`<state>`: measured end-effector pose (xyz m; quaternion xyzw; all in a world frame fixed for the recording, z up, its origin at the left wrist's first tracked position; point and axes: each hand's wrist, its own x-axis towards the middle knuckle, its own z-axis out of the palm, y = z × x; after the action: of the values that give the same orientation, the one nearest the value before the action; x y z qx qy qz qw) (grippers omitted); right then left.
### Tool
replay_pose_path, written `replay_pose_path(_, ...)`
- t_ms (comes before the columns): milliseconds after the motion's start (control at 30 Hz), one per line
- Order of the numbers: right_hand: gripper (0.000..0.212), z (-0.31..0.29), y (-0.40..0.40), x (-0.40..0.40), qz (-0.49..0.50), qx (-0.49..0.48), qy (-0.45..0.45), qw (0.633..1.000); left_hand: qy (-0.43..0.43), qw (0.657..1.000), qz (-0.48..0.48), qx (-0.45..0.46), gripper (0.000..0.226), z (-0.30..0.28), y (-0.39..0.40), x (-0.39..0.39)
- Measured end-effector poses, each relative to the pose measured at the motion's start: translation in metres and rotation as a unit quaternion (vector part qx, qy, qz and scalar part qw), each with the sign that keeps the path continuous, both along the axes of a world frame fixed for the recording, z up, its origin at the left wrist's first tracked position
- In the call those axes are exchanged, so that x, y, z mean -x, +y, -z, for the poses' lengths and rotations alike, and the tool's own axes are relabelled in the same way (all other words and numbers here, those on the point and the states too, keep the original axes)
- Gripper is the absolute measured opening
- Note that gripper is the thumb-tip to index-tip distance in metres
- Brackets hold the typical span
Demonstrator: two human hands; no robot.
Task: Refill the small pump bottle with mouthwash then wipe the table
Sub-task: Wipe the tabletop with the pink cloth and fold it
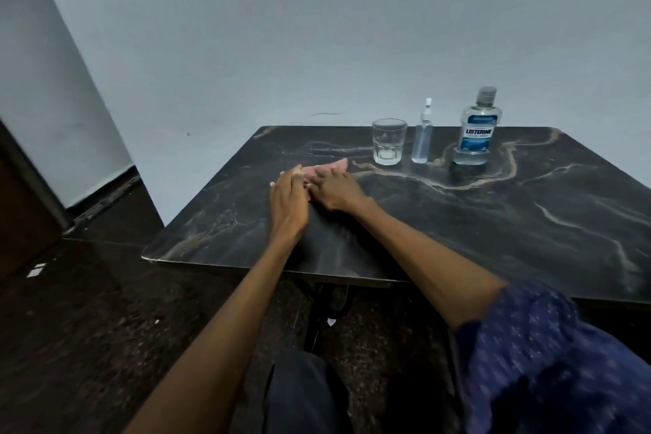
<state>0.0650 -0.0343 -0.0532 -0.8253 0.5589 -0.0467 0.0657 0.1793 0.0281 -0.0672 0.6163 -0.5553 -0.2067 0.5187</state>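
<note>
together, both hands — left hand [289, 203], right hand [336, 188] — flat on pink cloth [331, 166]

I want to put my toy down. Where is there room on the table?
The near right part of the dark marble table, in front of the mouthwash bottle, is bare. It is crowded along the far edge: clear glass, small pump bottle.

marble table [528, 222]: glass [388, 141], bottles, cloth [326, 167]
</note>
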Motion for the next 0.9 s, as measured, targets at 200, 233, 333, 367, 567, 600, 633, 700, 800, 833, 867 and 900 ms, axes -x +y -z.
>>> replay_pose_path(200, 0.054, 0.011, 0.033, 0.063, 0.009, -0.032, 0.004, 0.999, -0.117, 0.988, 0.084, -0.051, 0.048, 0.016, -0.017, 0.002)
replay_pose_path(233, 0.054, 0.010, 0.032, 0.084, 0.046, -0.030, 0.001, 0.998, -0.134, 0.985, 0.096, -0.050, 0.049, 0.019, -0.018, 0.003)
replay_pose_path(333, 0.055, 0.004, 0.030, 0.143, 0.180, -0.032, -0.026, 0.983, -0.159, 0.978, 0.117, -0.061, 0.051, 0.022, -0.017, 0.003)
replay_pose_path(367, 0.056, 0.003, 0.030, 0.153, 0.221, -0.036, -0.034, 0.974, -0.163, 0.977, 0.122, -0.069, 0.048, 0.022, -0.017, 0.003)
replay_pose_path(567, 0.063, 0.003, 0.034, 0.089, 0.256, -0.022, -0.029, 0.966, -0.151, 0.983, 0.098, -0.038, 0.054, 0.019, -0.014, 0.007)
replay_pose_path(600, 0.061, 0.003, 0.040, 0.068, 0.216, -0.012, -0.024, 0.976, -0.142, 0.985, 0.092, -0.032, 0.054, 0.017, -0.013, 0.007)
replay_pose_path(633, 0.059, 0.005, 0.048, 0.047, 0.173, -0.005, -0.022, 0.985, -0.132, 0.987, 0.087, -0.027, 0.053, 0.015, -0.013, 0.006)
replay_pose_path(700, 0.057, 0.010, 0.070, 0.019, 0.091, -0.005, -0.029, 0.995, -0.103, 0.991, 0.082, -0.020, 0.052, 0.014, -0.014, 0.005)
replay_pose_path(800, 0.057, 0.022, 0.103, 0.026, 0.024, -0.001, -0.028, 0.999, -0.096, 0.992, 0.080, -0.034, 0.056, 0.014, -0.013, 0.002)
replay_pose_path(833, 0.056, 0.025, 0.109, 0.043, 0.024, -0.001, -0.026, 0.999, -0.118, 0.989, 0.086, -0.036, 0.056, 0.015, -0.013, 0.002)
replay_pose_path(867, 0.056, 0.026, 0.113, 0.064, 0.035, -0.001, -0.024, 0.999, -0.146, 0.984, 0.094, -0.039, 0.054, 0.015, -0.012, 0.003)
replay_pose_path(900, 0.056, 0.025, 0.113, 0.088, 0.057, 0.000, -0.017, 0.998, -0.170, 0.979, 0.103, -0.042, 0.054, 0.016, -0.011, 0.004)
